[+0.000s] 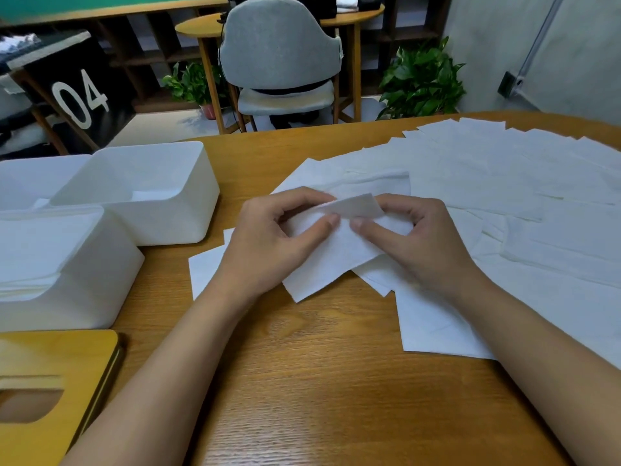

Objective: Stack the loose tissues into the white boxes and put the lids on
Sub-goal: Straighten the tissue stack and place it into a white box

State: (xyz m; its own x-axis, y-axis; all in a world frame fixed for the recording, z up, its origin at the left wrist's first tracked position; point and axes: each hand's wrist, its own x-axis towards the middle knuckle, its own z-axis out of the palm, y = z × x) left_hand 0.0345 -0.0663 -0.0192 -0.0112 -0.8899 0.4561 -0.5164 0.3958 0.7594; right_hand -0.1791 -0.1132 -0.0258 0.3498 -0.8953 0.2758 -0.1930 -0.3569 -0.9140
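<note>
Your left hand [268,243] and right hand [416,243] both pinch one thin, white, creased tissue [336,253], its far edge folded over, at mid-counter [319,381] right of the white boxes [161,210].

From my end the table [302,381] reads as wood with clear grain and a soft sheen. The loose tissues [504,183] are thin matt paper, slightly crinkled, and so is the pinched tissue [336,253]. The white boxes [174,216] look like smooth matt plastic. The lid [67,358] is yellowish wood, smooth, a bit glossy. Back of the chair [279,42] looks like grey cloth.
</note>
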